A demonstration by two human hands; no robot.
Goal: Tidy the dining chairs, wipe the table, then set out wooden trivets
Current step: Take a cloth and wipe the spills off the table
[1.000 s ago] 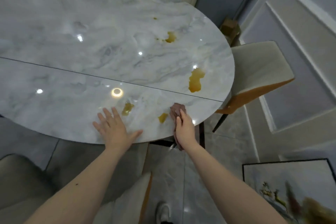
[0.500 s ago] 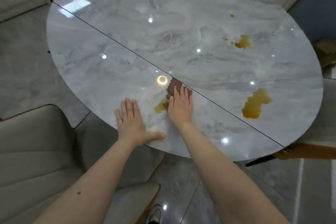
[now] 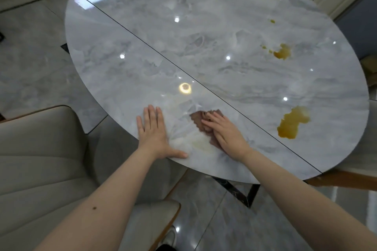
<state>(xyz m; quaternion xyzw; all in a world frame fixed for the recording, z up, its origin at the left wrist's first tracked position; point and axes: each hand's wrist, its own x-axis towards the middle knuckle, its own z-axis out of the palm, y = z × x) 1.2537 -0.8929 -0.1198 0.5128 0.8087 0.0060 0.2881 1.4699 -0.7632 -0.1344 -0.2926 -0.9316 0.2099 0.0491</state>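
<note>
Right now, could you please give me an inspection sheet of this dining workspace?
Surface: marble table, glossy, with a seam; pale smear between the hands.
Job's things: brown cloth flat on the table; big spill and small spill unwiped; no trivets seen.
Clutter: nothing seen.
Grippers: left hand flat on the table edge; right hand presses the cloth.
Cables: nothing seen.
Surroundings: beige chair at left, tiled floor.
</note>
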